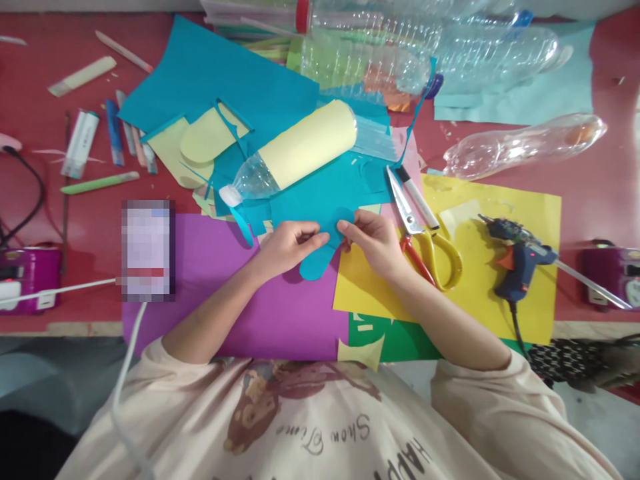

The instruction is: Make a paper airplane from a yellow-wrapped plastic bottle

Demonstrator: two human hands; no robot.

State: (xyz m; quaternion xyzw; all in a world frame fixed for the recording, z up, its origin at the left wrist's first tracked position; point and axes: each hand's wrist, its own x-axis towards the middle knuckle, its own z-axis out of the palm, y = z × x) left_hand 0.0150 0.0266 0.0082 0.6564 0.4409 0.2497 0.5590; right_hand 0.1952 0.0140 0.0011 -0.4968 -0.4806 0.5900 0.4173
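My left hand (287,245) and my right hand (374,241) both pinch the near edge of a teal paper cut-out (320,220), whose rounded end hangs down between them. The fingers of each hand are closed on the paper. Just beyond lies a clear plastic bottle wrapped in pale yellow paper (295,155), on its side on more teal paper. Under my hands are a purple sheet (240,293) and a yellow sheet (500,267). Scissors with yellow handles (425,233) lie right beside my right hand.
A blue glue gun (515,260) rests on the yellow sheet, its cord running off the table edge. Several empty clear bottles (520,147) lie at the back right. A phone (147,248) sits left of my hands. Glue sticks and pens (100,140) are scattered at the left.
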